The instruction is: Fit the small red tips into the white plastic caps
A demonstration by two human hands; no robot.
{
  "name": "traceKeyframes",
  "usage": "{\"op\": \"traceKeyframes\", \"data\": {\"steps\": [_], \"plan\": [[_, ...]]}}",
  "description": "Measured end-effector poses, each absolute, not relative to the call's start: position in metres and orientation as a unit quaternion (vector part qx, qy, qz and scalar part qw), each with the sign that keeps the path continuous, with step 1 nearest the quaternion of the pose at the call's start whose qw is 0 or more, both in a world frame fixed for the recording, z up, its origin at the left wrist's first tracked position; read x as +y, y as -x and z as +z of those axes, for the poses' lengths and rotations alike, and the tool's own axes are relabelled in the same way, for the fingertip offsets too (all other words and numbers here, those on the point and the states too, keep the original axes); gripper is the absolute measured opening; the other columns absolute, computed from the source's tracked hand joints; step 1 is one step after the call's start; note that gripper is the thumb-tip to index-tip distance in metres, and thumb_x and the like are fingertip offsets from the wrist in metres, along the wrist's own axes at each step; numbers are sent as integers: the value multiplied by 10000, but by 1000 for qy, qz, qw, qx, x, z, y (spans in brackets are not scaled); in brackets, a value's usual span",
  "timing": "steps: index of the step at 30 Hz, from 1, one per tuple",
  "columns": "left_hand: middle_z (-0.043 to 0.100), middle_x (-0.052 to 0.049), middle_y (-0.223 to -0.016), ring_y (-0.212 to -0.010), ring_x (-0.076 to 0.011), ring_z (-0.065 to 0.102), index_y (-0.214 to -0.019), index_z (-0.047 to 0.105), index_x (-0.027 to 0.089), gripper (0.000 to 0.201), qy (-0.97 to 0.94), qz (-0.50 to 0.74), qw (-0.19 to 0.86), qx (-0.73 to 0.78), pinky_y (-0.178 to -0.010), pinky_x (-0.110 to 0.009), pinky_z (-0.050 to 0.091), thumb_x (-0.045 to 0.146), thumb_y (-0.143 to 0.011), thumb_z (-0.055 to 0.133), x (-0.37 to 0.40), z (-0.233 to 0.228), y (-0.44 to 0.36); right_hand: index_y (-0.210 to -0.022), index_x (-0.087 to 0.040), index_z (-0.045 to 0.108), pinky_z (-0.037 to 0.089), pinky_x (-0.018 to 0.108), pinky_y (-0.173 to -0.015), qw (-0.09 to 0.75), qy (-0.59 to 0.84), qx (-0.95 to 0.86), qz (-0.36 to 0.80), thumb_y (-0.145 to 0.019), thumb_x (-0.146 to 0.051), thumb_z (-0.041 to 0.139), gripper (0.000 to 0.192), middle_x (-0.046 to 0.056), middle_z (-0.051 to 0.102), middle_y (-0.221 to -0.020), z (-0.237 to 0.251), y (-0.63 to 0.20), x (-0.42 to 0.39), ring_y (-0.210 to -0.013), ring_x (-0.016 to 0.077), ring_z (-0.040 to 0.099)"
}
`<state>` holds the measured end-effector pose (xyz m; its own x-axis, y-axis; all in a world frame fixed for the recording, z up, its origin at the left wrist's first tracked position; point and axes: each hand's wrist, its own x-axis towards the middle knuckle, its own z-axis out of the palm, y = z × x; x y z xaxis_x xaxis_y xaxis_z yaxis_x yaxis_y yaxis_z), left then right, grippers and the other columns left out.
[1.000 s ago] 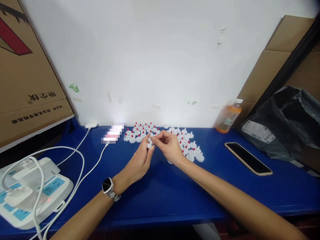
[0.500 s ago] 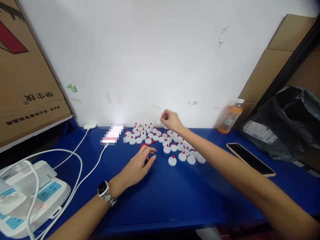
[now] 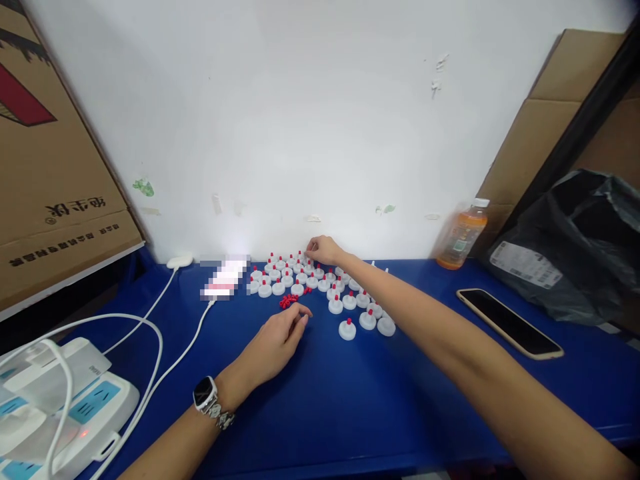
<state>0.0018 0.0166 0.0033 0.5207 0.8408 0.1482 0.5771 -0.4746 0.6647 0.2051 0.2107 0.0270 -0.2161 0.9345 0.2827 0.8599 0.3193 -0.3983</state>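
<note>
Resting left hand loosely curled, empty, just below red pegs, reaching right hand pinching at white caps behind pegs, grip unclear

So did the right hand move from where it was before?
Yes. The right hand went from meeting the left hand in front of the white caps to the back of them, close to the wall.

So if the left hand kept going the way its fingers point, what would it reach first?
Probably the small pile of red pieces, just beyond the left hand's fingertips; the white caps lie behind that.
</note>
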Motion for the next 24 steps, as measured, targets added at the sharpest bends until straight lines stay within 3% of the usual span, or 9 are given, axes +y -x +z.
{"op": "traceKeyframes", "data": {"steps": [4, 9, 16, 21, 24], "plan": [[590, 13, -793, -713, -158, 549, -1117, 568, 226, 317, -829, 235, 283, 422, -678, -284, 397, 429, -1034, 339, 18, 0, -3, -990, -158, 715, 469, 228, -762, 246, 618, -746, 38, -910, -277, 538, 227, 74, 762, -937, 34, -238, 205, -841, 160, 676], [599, 20, -761, -654, -150, 522, -1030, 596, 226, 300, -826, 254, 266, 427, -614, -275, 362, 435, -1015, 381, 31, 0, -16, -897, -188, 739, 464, 282, -817, 207, 656, -726, 0, -850, -274, 603, 168, 78, 761, -952, 34, -274, 197, -906, 212, 681], [598, 11, -753, -643, -147, 521, -960, 601, 209, 275, -822, 289, 240, 428, -610, -281, 371, 401, -1007, 409, 47, -2, -35, -838, -196, 745, 448, 299, -865, 194, 663, -722, 8, -815, -217, 643, 107, 65, 764, -939, 27, -263, 198, -923, 208, 677], [601, -16, -883, -699, -146, 538, -1034, 606, 206, 272, -810, 332, 221, 429, -648, -288, 418, 412, -1007, 430, 39, 0, -22, -936, -197, 727, 444, 271, -820, 251, 633, -732, 5, -872, -227, 576, 167, 41, 755, -956, 43, -252, 170, -883, 173, 659], [588, -41, -987, -764, -152, 558, -1153, 571, 199, 321, -785, 385, 190, 448, -691, -294, 446, 456, -1000, 454, 35, 8, -16, -925, -187, 717, 443, 259, -745, 370, 556, -743, 42, -875, -264, 591, 156, 28, 743, -900, 53, -236, 125, -792, 153, 630]]}}
